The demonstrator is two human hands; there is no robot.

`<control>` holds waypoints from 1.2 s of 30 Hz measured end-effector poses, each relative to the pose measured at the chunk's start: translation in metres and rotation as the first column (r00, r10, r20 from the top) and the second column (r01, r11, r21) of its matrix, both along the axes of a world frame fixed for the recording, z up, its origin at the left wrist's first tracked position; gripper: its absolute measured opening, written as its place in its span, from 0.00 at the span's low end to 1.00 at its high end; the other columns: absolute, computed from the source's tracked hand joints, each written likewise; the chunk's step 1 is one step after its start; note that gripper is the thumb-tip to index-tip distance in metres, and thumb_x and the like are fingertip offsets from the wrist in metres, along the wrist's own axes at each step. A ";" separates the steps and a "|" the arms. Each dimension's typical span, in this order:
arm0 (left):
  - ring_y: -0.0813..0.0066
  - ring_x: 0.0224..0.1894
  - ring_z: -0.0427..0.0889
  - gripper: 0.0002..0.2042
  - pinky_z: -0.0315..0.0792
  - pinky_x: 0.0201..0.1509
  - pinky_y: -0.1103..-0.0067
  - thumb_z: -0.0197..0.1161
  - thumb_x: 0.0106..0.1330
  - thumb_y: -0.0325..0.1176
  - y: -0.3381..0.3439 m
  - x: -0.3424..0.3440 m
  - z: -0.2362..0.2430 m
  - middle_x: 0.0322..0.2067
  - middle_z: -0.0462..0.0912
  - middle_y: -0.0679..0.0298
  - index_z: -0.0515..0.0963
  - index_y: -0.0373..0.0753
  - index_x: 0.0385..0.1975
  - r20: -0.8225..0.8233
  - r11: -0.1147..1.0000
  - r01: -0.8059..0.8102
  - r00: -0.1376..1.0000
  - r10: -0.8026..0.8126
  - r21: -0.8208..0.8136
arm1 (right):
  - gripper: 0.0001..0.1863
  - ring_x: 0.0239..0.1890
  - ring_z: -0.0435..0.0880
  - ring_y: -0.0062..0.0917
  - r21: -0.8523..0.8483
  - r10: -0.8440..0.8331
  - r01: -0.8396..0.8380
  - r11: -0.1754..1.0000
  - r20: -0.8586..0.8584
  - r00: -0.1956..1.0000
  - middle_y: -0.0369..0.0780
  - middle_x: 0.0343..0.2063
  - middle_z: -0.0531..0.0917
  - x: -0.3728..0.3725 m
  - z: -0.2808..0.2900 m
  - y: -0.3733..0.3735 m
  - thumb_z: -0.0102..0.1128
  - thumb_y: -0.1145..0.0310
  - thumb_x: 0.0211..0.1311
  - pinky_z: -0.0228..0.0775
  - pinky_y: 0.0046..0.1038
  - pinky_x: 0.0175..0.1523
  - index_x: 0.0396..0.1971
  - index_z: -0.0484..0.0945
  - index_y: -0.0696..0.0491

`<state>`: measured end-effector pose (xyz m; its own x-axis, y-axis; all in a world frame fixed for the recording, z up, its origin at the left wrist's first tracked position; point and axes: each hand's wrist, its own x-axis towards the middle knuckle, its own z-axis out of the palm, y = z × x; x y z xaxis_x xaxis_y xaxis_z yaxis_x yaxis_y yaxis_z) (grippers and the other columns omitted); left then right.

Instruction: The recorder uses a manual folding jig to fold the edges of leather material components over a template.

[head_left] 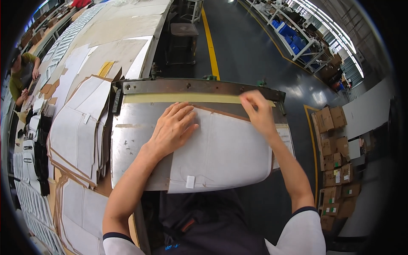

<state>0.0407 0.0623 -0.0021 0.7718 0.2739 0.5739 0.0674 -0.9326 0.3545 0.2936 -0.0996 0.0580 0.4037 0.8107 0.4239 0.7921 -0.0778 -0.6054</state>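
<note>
A white sheet-like panel (221, 148) with brown edges lies on a metal worktable (131, 157), its near edge overhanging toward me. A small white tag (190, 182) and loose threads show near that edge. My left hand (173, 126) rests on the panel's far left corner, fingers stretched out. Over the panel's far right corner, my right hand (260, 114) is raised with its fingers curled together; whatever they pinch, if anything, is too small to make out. Just beyond both hands runs a yellow strip (170, 98) below a dark metal bar (170, 87).
Stacked white panels with brown edges (80, 127) sit to the left, beside a long covered table (123, 25). A person (23, 74) works at far left. A stool (183, 32) stands ahead; cardboard boxes (333, 153) are piled right. Shelving (306, 49) holds blue bins.
</note>
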 end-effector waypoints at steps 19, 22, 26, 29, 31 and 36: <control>0.56 0.82 0.50 0.38 0.41 0.82 0.48 0.48 0.75 0.65 -0.055 0.033 -0.010 0.76 0.62 0.53 0.68 0.41 0.73 -0.410 0.963 -0.262 0.873 0.264 0.062 | 0.31 0.78 0.60 0.46 -0.319 0.186 -0.014 0.948 0.515 0.837 0.50 0.74 0.65 0.014 -0.065 -0.096 0.50 0.49 0.79 0.50 0.51 0.78 0.72 0.69 0.52; 0.54 0.81 0.51 0.40 0.39 0.80 0.43 0.46 0.74 0.69 -0.044 0.031 -0.018 0.76 0.62 0.53 0.69 0.40 0.73 -0.347 0.945 -0.324 0.883 0.316 0.035 | 0.31 0.78 0.60 0.44 -0.332 0.204 -0.026 0.943 0.514 0.833 0.49 0.74 0.65 0.018 -0.061 -0.074 0.48 0.48 0.79 0.50 0.49 0.79 0.72 0.69 0.51; 0.54 0.82 0.50 0.36 0.39 0.82 0.49 0.46 0.77 0.63 -0.026 0.028 -0.012 0.77 0.60 0.53 0.66 0.43 0.75 -0.407 0.904 -0.421 0.814 0.415 0.081 | 0.30 0.78 0.60 0.40 -0.342 0.230 -0.041 0.939 0.535 0.813 0.44 0.75 0.66 0.027 -0.064 -0.025 0.48 0.49 0.80 0.52 0.44 0.79 0.73 0.68 0.51; 0.53 0.82 0.50 0.36 0.39 0.82 0.50 0.45 0.77 0.63 -0.015 0.036 -0.012 0.77 0.60 0.52 0.66 0.43 0.75 -0.393 0.904 -0.418 0.819 0.418 0.090 | 0.30 0.78 0.61 0.37 -0.325 0.243 -0.065 0.943 0.544 0.803 0.43 0.74 0.67 0.043 -0.068 -0.006 0.48 0.49 0.80 0.52 0.42 0.79 0.72 0.69 0.52; 0.53 0.81 0.51 0.36 0.40 0.83 0.54 0.46 0.77 0.62 -0.011 0.041 -0.015 0.77 0.60 0.50 0.66 0.43 0.75 -0.394 0.906 -0.409 0.819 0.417 0.111 | 0.30 0.78 0.62 0.36 -0.326 0.251 -0.077 0.942 0.533 0.808 0.43 0.74 0.68 0.051 -0.069 -0.003 0.48 0.50 0.80 0.52 0.41 0.80 0.72 0.69 0.52; 0.46 0.80 0.53 0.33 0.46 0.83 0.61 0.47 0.78 0.61 -0.011 0.050 -0.022 0.75 0.61 0.45 0.69 0.46 0.74 -0.341 0.904 -0.401 0.837 0.427 0.148 | 0.31 0.79 0.59 0.32 -0.319 0.238 -0.101 0.942 0.428 0.872 0.41 0.75 0.67 0.058 -0.075 -0.010 0.46 0.49 0.81 0.49 0.42 0.81 0.71 0.69 0.56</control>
<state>0.0902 0.0512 -0.0242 0.7495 0.5851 0.3097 0.5625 -0.8095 0.1681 0.3520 -0.1093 -0.0173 0.0665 0.9597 0.2732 0.9887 -0.0264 -0.1479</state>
